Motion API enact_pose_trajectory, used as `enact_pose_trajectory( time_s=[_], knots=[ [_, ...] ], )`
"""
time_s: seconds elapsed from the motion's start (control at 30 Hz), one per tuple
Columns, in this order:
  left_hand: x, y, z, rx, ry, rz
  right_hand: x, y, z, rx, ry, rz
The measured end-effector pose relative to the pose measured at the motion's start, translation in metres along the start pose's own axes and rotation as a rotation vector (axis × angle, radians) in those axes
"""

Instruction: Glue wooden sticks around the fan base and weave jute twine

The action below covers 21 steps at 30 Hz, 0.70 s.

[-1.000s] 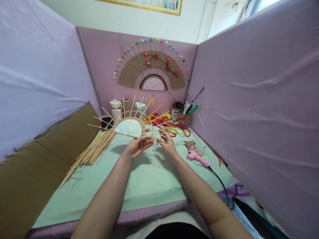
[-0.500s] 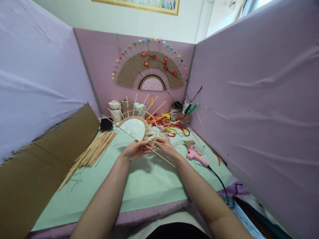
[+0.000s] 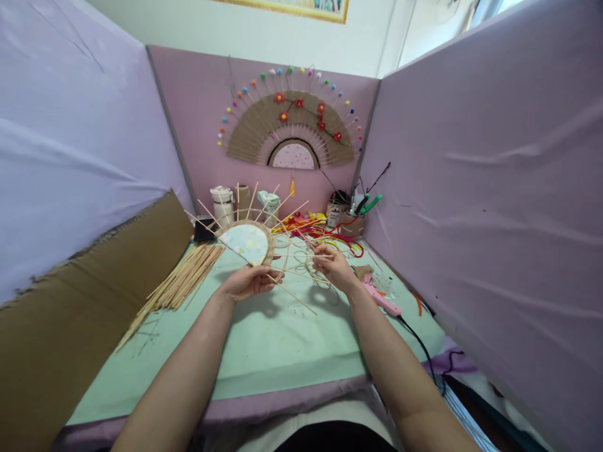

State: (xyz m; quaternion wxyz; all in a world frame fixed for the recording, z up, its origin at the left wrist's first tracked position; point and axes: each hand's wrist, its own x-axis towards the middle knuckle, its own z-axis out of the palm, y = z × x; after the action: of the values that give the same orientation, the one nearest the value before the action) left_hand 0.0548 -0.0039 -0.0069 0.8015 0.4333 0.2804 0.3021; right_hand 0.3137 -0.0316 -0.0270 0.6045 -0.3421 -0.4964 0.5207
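My left hand [image 3: 249, 282] grips the lower edge of a half-round fan frame [image 3: 245, 243], its centre covered in pale floral cloth and edged with wound twine. Thin bamboo sticks [image 3: 293, 295] spread outward from the rim, and a strand of twine runs across several of them. To the right, my right hand [image 3: 333, 265] has its fingers pinched together on a length of twine [image 3: 304, 258]. Loose loops of that twine hang between the frame and my right hand. The fingertips of the left hand are partly behind the frame.
A bundle of bamboo sticks [image 3: 181, 282] lies on the left beside a cardboard panel [image 3: 103, 307]. At the right is a pink glue gun [image 3: 384, 300] with a black cord. Behind stand a white jar [image 3: 222, 206] and tool holders [image 3: 352, 223]. A finished fan [image 3: 249, 132] hangs on the back panel.
My right hand has moved right, away from the frame, drawing twine loops out with it. My left hand and the frame shift slightly left in view as the camera view changes.
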Motion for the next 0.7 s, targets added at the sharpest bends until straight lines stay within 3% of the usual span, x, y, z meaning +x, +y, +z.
enact_pose_trajectory(
  time_s=[0.17, 0.43, 0.7],
  knots=[
    [0.001, 0.001, -0.001, -0.002, 0.017, 0.018, -0.002, -0.005, 0.001, 0.096, 0.084, -0.012],
    [0.002, 0.001, -0.006, -0.004, -0.010, 0.002, -0.003, -0.007, 0.005, 0.084, 0.113, -0.068],
    [0.001, 0.005, -0.004, -0.030, 0.071, 0.042, 0.003, 0.004, -0.001, 0.045, 0.196, -0.073]
  ],
)
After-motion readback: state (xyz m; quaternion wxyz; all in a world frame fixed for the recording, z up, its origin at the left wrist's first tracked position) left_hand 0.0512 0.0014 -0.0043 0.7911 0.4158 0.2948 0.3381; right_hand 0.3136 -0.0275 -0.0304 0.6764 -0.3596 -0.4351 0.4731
